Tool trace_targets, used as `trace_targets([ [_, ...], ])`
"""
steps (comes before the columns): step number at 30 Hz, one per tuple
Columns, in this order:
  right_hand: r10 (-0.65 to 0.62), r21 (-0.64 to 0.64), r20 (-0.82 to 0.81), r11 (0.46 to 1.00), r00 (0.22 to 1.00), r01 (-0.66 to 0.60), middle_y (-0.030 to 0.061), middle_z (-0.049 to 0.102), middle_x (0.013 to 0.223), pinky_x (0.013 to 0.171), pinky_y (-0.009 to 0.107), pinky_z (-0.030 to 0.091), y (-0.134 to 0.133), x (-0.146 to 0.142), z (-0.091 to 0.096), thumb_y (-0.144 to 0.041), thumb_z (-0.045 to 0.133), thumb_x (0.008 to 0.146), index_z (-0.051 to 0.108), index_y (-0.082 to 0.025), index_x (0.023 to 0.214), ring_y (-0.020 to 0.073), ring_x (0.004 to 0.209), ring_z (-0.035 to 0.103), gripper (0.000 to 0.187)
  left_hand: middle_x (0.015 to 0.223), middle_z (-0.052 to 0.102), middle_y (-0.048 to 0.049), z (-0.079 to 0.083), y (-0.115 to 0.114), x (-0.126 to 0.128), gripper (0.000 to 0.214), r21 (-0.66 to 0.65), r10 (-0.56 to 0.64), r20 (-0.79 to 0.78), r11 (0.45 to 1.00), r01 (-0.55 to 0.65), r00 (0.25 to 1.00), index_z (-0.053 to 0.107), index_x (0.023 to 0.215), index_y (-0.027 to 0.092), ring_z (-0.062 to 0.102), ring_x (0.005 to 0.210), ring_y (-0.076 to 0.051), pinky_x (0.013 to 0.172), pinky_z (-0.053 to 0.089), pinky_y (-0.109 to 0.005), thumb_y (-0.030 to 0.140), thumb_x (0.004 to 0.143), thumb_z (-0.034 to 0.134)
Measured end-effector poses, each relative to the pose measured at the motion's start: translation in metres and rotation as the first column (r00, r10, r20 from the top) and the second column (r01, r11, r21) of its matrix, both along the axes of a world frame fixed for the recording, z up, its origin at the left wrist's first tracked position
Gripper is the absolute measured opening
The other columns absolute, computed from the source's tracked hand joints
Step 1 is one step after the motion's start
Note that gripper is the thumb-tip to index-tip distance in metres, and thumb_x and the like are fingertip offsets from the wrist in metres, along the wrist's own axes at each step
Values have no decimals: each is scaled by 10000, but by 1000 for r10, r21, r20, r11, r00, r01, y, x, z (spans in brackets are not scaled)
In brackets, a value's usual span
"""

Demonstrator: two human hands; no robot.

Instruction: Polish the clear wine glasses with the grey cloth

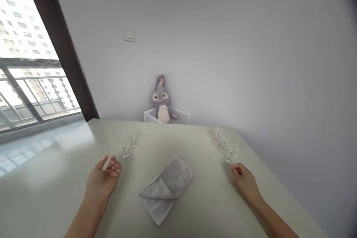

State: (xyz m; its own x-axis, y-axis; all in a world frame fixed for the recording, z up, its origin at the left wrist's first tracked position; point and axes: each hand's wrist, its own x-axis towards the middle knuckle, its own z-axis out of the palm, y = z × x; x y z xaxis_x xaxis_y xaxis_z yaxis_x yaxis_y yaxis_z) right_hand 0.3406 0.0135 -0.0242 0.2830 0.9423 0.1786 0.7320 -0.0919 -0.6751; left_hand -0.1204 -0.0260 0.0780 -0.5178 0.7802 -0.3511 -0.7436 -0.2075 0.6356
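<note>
My left hand (104, 176) rests palm up at the left of the table, thumb apart and fingers loosely bent, with nothing in it. Just beyond its fingertips stands a cluster of small clear stemmed glasses (127, 145). On the other side, my right hand (243, 179) is curled into a loose fist, and no object shows in it. More small stemmed glasses (225, 143) are grouped just past its knuckles; their see-through outlines overlap. Between my hands lies a folded grey cloth (174, 178), one flap turned over, touched by neither hand.
The pale table (206, 208) reaches back toward a grey wall. Behind its far edge, a plush toy (161, 100) sits in a white perforated basket (182, 118). A window with a balcony railing (41, 89) is at left, and a wall switch (129, 36) is above.
</note>
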Motion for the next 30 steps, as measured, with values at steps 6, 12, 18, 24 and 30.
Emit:
trace_targets([
  [6,601,44,172,787,780,-616,13,610,743,611,243,397,-24,-104,41,-280,388,843,582,-217,826,146,642,542,204,1203,429,-179,-22,28,8,377,34,-87,344,996,80,935,207,1246,273,619,903,-212,589,566,-350,309,891,333],
  [12,674,4,445,657,590,-754,78,611,910,721,271,413,-14,-174,50,-121,349,860,609,-174,969,175,851,539,287,1378,236,-212,-28,58,-3,602,113,-166,433,985,129,886,-24,1349,332,475,1135,-332,647,567,-452,490,868,301],
  [18,821,-313,406,538,402,-783,95,592,900,682,299,435,-9,-209,33,-382,521,812,649,-140,854,202,813,545,277,1375,244,-221,-37,69,-14,515,120,-163,475,986,120,865,130,1336,263,506,1109,-310,672,568,-431,461,884,276],
  [24,830,-127,400,470,389,-873,48,576,968,761,313,383,-32,-209,18,-275,541,813,631,-213,899,178,882,498,139,1280,348,-229,-39,75,-18,557,116,-117,481,991,70,869,181,1280,170,538,1071,-282,692,577,-371,442,851,410],
  [30,955,13,253,155,153,-988,39,611,912,744,277,390,-53,-194,21,-368,434,858,577,-198,1002,148,824,524,265,1182,424,-167,-33,77,-15,428,73,-107,456,994,83,884,257,1146,210,591,967,-218,632,580,-321,391,831,483],
])
